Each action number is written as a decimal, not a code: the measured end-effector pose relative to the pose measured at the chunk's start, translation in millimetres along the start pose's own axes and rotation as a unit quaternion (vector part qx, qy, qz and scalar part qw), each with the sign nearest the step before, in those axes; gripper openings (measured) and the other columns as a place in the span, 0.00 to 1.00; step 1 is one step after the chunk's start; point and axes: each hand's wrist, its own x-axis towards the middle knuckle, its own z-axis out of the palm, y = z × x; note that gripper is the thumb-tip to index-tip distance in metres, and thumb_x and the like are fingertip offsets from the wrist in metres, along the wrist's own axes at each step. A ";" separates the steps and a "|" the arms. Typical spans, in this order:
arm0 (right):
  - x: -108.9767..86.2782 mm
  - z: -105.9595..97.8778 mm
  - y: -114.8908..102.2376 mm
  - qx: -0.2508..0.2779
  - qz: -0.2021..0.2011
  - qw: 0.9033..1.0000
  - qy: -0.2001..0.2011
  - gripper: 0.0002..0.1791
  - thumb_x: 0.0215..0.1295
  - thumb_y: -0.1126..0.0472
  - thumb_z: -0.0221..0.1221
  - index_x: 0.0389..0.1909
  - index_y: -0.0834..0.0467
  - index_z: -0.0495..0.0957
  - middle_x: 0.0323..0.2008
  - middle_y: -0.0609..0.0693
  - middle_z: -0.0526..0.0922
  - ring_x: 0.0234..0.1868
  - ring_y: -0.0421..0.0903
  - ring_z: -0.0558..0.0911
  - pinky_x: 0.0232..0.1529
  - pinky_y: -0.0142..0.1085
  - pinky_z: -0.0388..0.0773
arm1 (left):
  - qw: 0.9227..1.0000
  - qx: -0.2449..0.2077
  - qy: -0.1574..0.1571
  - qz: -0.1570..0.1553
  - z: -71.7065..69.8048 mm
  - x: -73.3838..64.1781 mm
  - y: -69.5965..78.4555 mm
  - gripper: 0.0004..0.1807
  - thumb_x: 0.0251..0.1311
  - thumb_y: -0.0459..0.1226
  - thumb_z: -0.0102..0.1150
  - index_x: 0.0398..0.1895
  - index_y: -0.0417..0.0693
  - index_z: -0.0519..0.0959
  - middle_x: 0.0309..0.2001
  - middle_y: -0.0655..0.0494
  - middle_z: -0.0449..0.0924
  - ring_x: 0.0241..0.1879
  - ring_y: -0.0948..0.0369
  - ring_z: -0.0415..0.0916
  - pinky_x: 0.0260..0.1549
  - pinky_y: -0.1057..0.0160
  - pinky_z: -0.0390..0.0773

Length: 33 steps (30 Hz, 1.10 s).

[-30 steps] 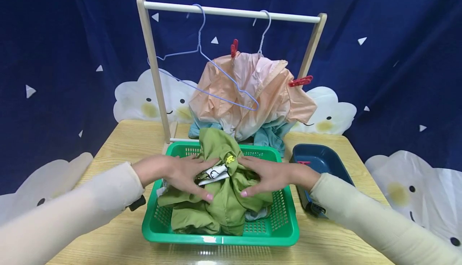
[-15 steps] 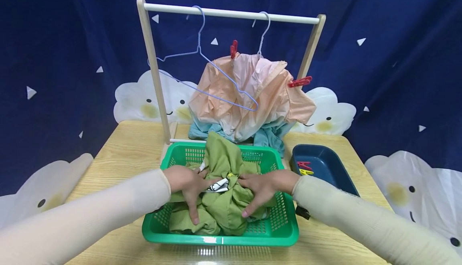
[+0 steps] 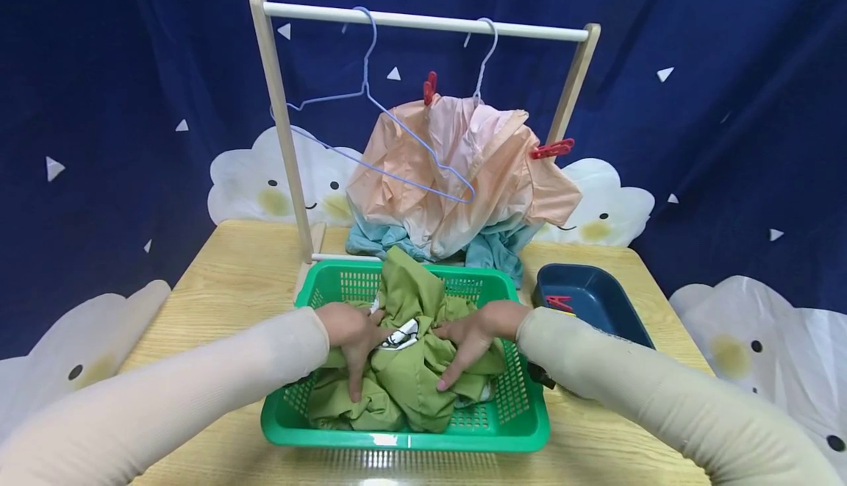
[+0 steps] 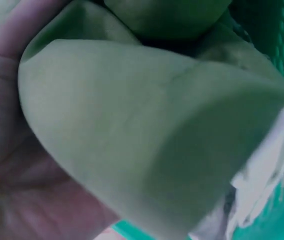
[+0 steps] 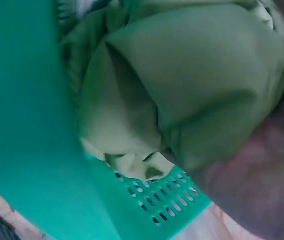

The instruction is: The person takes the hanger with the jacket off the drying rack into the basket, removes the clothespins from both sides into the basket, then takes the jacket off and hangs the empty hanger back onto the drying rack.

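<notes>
A: There it is, the green garment [image 3: 413,390], bunched up in the middle of the green basket [image 3: 406,440], and a white printed patch [image 3: 403,334] is shown between the two hands!
B: And how is it being handled?
A: From one side it is pressed by the left hand [image 3: 353,333], the thumb spread well away from the fingers; from the other it is met by the right hand [image 3: 473,333], thumb spread just as wide.
B: Gripped, though?
A: For neither hand can that be told: the fingertips are buried in cloth, and the wrist views are dim and blurred.
B: Outward, then! The basket is set on a wooden table [image 3: 241,276], and to its right a dark blue bin [image 3: 605,302] is placed, a red clothespin [image 3: 559,302] seen inside.
A: Behind, from the rack's white rail [image 3: 423,20], a blue hanger [image 3: 412,133] and a pale hanger [image 3: 486,61] are hung. A peach garment [image 3: 390,177] is carried on the pale one, with teal cloth [image 3: 492,254] bunched below.
B: And it is all backed by a dark blue curtain [image 3: 132,89]!
</notes>
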 end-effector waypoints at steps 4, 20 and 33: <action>-2.4 -3.2 -3.3 0.036 -0.045 0.990 0.129 0.54 0.55 0.38 0.72 0.75 0.56 0.56 0.75 0.58 0.60 0.73 0.55 0.67 0.71 0.47 0.66 | 1.000 -0.007 0.015 0.003 1.1 1.6 -1.4 0.66 0.36 0.59 0.82 0.80 0.71 0.52 0.83 0.57 0.41 0.82 0.54 0.42 0.74 0.51 0.62; 2.9 10.8 -15.1 -0.023 -0.059 0.996 0.062 0.73 0.46 0.38 0.77 0.81 0.36 0.31 0.83 0.49 0.32 0.82 0.58 0.49 0.77 0.55 0.56 | 1.000 0.004 0.014 -0.007 7.8 2.6 3.9 0.68 0.34 0.61 0.83 0.80 0.78 0.48 0.83 0.56 0.41 0.82 0.55 0.41 0.73 0.50 0.63; 34.6 22.8 -12.1 -0.087 0.033 0.996 0.014 0.70 0.45 0.22 0.67 0.74 0.20 0.21 0.80 0.36 0.20 0.82 0.57 0.47 0.77 0.57 0.53 | 0.998 0.045 -0.009 -0.046 7.6 9.6 18.8 0.70 0.31 0.64 0.82 0.79 0.82 0.47 0.83 0.56 0.40 0.82 0.52 0.41 0.72 0.46 0.65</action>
